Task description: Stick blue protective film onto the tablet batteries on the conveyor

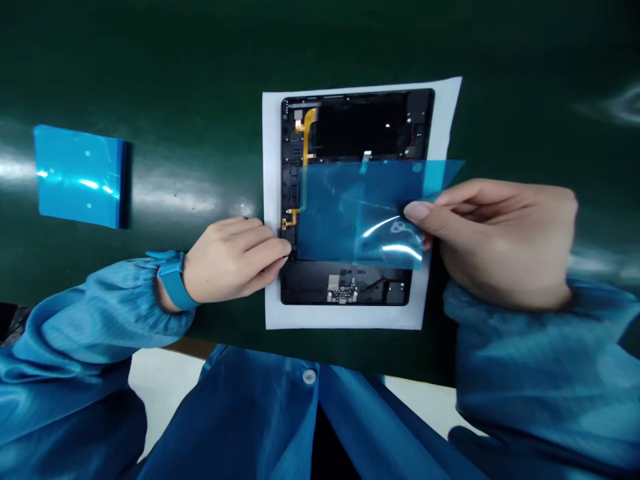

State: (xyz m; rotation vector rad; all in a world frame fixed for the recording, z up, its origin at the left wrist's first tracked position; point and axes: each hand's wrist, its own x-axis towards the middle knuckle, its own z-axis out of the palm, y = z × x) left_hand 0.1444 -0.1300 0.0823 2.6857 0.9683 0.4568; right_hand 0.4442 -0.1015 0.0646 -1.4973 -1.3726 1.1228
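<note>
An opened tablet [350, 280] lies with its inner parts facing up, showing an orange ribbon cable [308, 137] and a small circuit board [343, 291]. Across its middle is a sheet of clear blue film [340, 213], curled up at the right. My right hand [505, 233] pinches the film's right side between thumb and fingers, above the tablet's right edge. At the tablet's left edge, my left hand [237, 259] rests with fingers curled together, thumb and forefinger against the rim. The lower fingers' tips are partly hidden.
Under the tablet is a white sheet [273, 313] on the dark green table [200, 67]. A stack of blue film sheets [80, 177] lies at the far left. The table's near edge runs just in front of my blue smock [270, 400].
</note>
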